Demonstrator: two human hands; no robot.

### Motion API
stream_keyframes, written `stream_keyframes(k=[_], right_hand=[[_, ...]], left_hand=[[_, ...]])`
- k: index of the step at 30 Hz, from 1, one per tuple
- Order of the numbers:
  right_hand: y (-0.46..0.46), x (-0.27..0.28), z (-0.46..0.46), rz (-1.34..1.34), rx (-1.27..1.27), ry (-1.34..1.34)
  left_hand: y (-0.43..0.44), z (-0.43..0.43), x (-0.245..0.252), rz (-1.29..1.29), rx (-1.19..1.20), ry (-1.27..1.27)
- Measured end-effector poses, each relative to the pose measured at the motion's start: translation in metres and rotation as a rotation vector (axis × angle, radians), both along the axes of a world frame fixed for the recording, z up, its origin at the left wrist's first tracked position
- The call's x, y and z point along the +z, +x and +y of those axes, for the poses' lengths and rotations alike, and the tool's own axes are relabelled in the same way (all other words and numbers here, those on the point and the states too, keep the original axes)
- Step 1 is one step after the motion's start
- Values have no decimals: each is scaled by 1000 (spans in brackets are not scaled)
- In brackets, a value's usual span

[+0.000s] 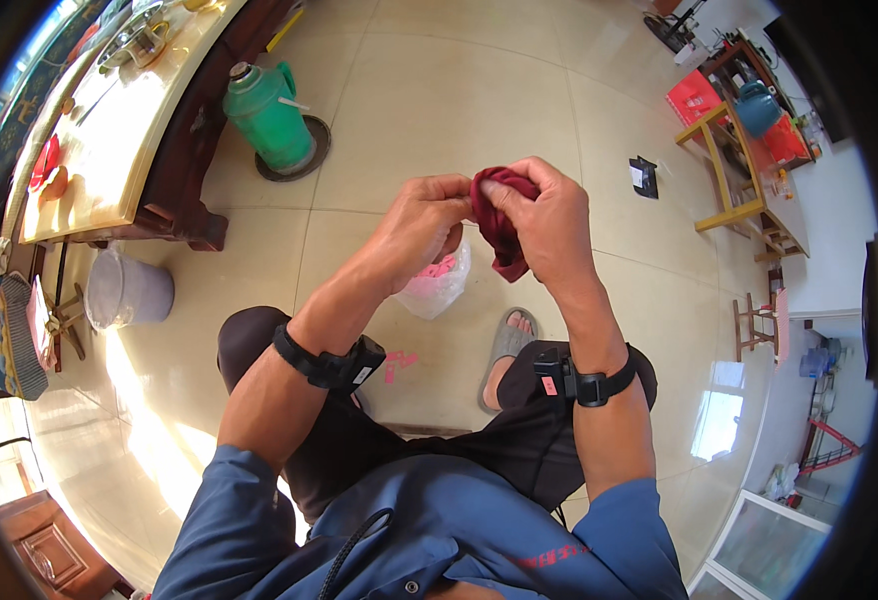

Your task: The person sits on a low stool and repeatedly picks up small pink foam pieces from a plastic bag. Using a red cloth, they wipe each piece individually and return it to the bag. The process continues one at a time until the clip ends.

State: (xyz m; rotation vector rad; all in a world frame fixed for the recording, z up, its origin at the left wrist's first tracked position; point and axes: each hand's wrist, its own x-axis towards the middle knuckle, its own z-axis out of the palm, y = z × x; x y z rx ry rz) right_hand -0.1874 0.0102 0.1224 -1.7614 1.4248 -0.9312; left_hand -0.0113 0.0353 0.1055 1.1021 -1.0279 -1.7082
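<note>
A dark red piece of fabric (500, 225), bunched into a loop, is held up in front of me. My right hand (555, 217) grips it with the thumb on the near face and the fingers behind. At its left edge, my left hand (431, 217) pinches the fabric between thumb and fingers. Below and partly behind my left hand, a clear plastic bag (439, 292) holding pink pieces (437, 268) rests on the floor. Several small pink scraps (400, 363) lie on the tiles between my feet.
A green thermos flask (270, 120) stands on a dark round mat at the upper left, beside a wooden table (131, 150). A lined waste bin (130, 286) is lower left. A black packet (643, 178) lies on the floor at right, near a wooden-framed stand (731, 214).
</note>
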Motion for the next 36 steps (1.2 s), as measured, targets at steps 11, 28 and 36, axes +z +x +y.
stream_keyframes(k=[11,28,36], right_hand=[[-20,16,8,14,292,-36],[-21,21,5,249,259,120],[-6,11,10,129,96,-9]], left_hand=[[17,-7,0,188,-95,171],[10,-7,-11,-283,-20,-251],[3,-6,-14,-52,151,-16]])
